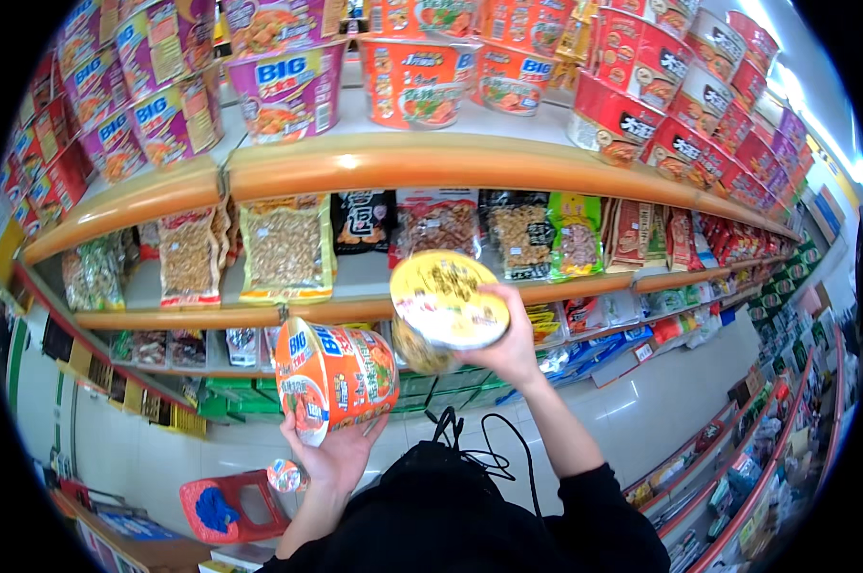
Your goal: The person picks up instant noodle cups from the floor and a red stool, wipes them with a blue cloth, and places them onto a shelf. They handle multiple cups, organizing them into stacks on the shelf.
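My left hand (pixel 331 458) holds an orange instant noodle tub (pixel 353 376) from below, tilted so that its printed lid faces left. In my right hand (pixel 509 344) is a second noodle tub (pixel 449 297), its yellow and white lid turned up toward me and most of its side hidden below. The two tubs are in front of the shelves, close to each other. Ahead, the top shelf bears orange noodle tubs (pixel 417 82), purple noodle tubs (pixel 285 93) on the left and red noodle tubs (pixel 628 118) on the right, several of them stacked.
Bagged snacks (pixel 288 247) fill the shelf below, behind its orange edge strip (pixel 431 161). A red plastic stool (pixel 260 505) with a blue cloth (pixel 215 510) stands lower left, near another noodle tub (pixel 285 475). Black cables (pixel 499 458) hang before me. More shelving (pixel 732 487) runs along the right.
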### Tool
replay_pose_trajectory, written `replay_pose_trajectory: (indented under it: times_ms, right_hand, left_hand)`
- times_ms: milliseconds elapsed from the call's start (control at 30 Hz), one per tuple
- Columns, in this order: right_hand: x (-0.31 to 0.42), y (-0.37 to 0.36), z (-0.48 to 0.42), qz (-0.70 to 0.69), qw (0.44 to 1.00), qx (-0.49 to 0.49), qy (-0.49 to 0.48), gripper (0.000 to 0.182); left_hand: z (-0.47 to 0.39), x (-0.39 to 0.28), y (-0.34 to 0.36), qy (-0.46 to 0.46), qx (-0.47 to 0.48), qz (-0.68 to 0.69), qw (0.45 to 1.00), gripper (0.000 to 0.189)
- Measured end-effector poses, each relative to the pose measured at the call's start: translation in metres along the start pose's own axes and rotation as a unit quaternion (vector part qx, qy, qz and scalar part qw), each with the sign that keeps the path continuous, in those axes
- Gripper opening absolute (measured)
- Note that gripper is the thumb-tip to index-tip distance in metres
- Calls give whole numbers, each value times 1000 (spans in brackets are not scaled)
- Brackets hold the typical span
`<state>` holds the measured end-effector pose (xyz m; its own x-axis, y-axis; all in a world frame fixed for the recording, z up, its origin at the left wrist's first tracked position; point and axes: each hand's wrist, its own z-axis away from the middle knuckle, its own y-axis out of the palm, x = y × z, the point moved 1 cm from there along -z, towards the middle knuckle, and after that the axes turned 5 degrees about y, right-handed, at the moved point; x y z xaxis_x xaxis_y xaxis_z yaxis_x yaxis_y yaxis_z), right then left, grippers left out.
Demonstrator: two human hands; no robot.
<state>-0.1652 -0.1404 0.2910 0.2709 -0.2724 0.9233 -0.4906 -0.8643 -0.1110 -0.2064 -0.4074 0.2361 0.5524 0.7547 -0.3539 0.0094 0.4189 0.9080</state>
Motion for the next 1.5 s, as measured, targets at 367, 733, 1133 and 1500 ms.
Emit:
replay_pose_trajectory:
  times_ms: [367,733,1133,1500]
  right_hand:
    - [-48,81,-120,105,994,-13,-40,77]
    - [-27,87,-78,13,991,-34,-126,75]
    - [-103,207,32,-63,933,325,-140,86]
    - [-136,384,160,18,852,504,-145,77]
  left_hand:
    - [20,-31,-19,141,-29,-44,989,82]
    - [52,-77,-74,255,-118,-8,960,83]
    - [192,-75,-132,535,-362,50,762,86]
    - [333,-37,-225,599,-503,139,607,84]
